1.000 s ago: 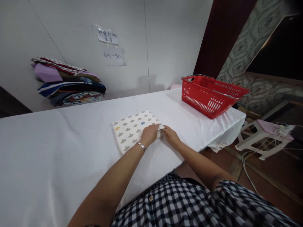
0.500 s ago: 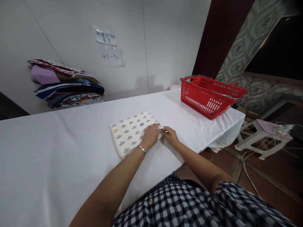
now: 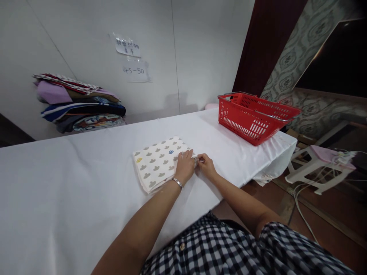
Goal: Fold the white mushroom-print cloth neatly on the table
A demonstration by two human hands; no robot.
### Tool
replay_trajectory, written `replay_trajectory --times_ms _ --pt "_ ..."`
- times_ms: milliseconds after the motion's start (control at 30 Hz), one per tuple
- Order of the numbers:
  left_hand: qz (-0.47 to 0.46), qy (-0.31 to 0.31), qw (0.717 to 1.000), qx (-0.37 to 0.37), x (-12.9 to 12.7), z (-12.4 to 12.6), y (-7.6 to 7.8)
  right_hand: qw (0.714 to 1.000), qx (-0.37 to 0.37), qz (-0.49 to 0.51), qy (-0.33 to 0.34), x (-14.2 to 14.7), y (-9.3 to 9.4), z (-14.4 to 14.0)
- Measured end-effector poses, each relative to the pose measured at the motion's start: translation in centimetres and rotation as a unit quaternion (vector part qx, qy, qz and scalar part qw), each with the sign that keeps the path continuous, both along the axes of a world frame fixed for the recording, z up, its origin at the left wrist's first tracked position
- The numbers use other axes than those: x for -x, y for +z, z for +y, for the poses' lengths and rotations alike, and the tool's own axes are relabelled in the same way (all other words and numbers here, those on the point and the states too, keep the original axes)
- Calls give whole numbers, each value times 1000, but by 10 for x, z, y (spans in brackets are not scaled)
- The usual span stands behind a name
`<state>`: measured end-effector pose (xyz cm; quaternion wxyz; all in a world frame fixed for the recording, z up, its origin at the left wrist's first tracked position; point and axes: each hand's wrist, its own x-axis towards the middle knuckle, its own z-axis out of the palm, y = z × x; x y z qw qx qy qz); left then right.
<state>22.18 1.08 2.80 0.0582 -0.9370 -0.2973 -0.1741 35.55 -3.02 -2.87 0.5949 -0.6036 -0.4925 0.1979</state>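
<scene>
Stack of folded fabrics [image 3: 78, 103]: far left corner of the table [image 3: 57, 191], against the wall.
Folded cloth [image 3: 159, 162]: white with grey print, lying flat near the table's front edge, about midway along.
Left hand [image 3: 185, 168]: palm down on the cloth's right end, fingers pressing it; a bracelet [image 3: 177, 182] at the wrist.
Right hand [image 3: 205, 165]: just beside the left, fingers pinched narrowly on the cloth's right edge.
Red basket [image 3: 256, 116]: far right corner of the table.

Both forearms stretched forward; the left hand [image 3: 185, 167] lay palm down, the right hand [image 3: 205, 165] pinched beside it, fingertips touching.
</scene>
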Motion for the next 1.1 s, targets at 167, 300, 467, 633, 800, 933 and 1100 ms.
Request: replay_trajectory --times_ms 167,300,467,633,800,933,1100 --pt "-13 4 1000 17 -1 4 -3 1000 12 6 -12 -1 0 0" --pt "-27 13 999 30 -2 5 -3 1000 5 9 -7 -2 -3 1" --pt "-31 42 998 39 -6 1 -3 1000 2 5 -1 -2 -4 2" --pt "-42 42 996 65 -9 5 -3 1000 9 -12 0 -1 -1 2" --pt "-61 1 997 52 1 6 0 1000 -1 -28 -8 -1 -1 2" --pt "-68 -15 996 48 8 4 3 999 -10 -41 3 -2 -3 2" --pt "-80 -23 995 47 11 3 3 999 -8 -43 12 0 -2 1"
